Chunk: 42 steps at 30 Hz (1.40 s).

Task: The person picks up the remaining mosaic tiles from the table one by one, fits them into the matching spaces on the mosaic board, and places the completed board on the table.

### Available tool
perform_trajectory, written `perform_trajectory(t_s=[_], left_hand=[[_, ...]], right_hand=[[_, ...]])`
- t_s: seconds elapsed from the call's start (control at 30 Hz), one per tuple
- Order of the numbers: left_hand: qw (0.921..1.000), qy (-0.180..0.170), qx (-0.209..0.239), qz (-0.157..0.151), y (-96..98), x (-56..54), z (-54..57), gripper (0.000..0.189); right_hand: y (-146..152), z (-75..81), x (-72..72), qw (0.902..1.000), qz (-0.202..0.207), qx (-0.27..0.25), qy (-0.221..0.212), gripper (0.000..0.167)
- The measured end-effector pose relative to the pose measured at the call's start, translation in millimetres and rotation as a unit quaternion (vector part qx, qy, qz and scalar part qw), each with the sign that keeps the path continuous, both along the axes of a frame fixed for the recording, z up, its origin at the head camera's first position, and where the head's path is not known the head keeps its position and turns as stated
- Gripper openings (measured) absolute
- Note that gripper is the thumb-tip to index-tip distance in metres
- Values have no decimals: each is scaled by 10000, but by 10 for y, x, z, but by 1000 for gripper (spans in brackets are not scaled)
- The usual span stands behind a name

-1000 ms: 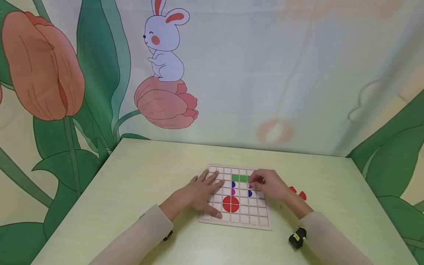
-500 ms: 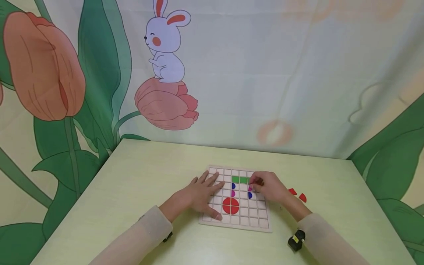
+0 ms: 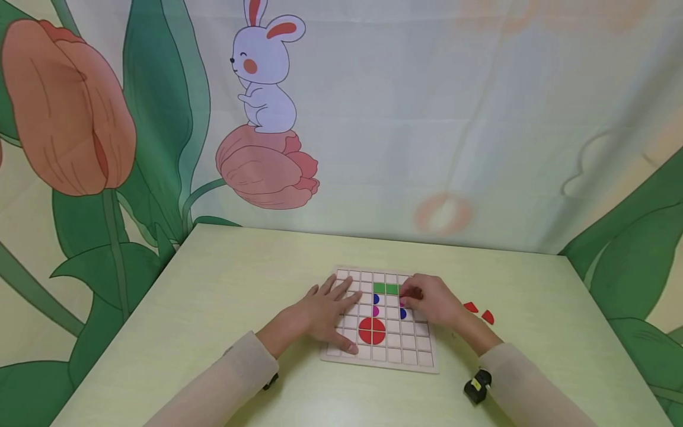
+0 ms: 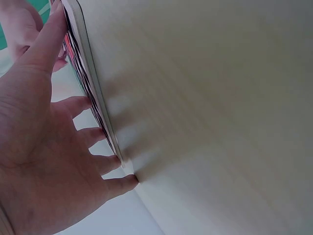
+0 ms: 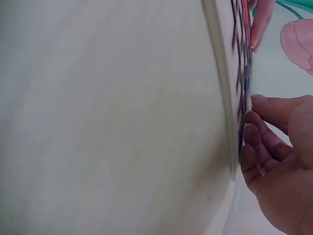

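A pale wooden grid board lies on the table. My left hand rests across its left side, fingers spread straight. My right hand bends over the upper right cells, with thumb and fingertips pinching a small pink piece, mostly hidden by the fingers. Just below that is a blue half-circle piece. Green squares sit in an upper row, above a second blue half-circle and a pink half-circle. Red quarter pieces form a circle lower down.
Two loose red pieces lie on the table beyond the right forearm. A printed curtain hangs behind the table's far edge. A black wrist camera sits under the right cuff.
The right fingers shift slightly left, and less of the pink piece shows between them. The left hand keeps its place on the board.
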<state>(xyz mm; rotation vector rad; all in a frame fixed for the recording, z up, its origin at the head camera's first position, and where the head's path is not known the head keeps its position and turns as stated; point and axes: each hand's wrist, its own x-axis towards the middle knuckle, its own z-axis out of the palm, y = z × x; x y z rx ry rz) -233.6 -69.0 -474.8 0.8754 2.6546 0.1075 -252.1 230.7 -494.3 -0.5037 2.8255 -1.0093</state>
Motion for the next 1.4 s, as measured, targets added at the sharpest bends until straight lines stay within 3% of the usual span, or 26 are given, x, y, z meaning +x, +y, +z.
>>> perform_trajectory(t_s=[0.3, 0.6, 0.73, 0.97, 1.13, 1.4], left_hand=[[10000, 40, 12, -12, -2, -18, 32, 122], [9999, 77, -79, -34, 2, -30, 23, 122], [10000, 29, -37, -20, -2, -23, 23, 122], [10000, 6, -44, -9, -10, 12, 11, 121], [10000, 34, -61, -22, -9, 18, -3, 122], [9999, 62, -85, -7, -10, -12, -24, 123]], right_hand=[[195, 286, -38, 9981, 241, 483, 297, 11], [641, 498, 41, 9951, 81, 767, 623, 16], [893, 443, 110, 9957, -156, 770, 497, 15], [1224, 182, 224, 9958, -483, 775, 96, 15], [1330, 73, 262, 9955, -422, 785, 331, 14], [1346, 28, 274, 9944, -303, 810, 601, 16]])
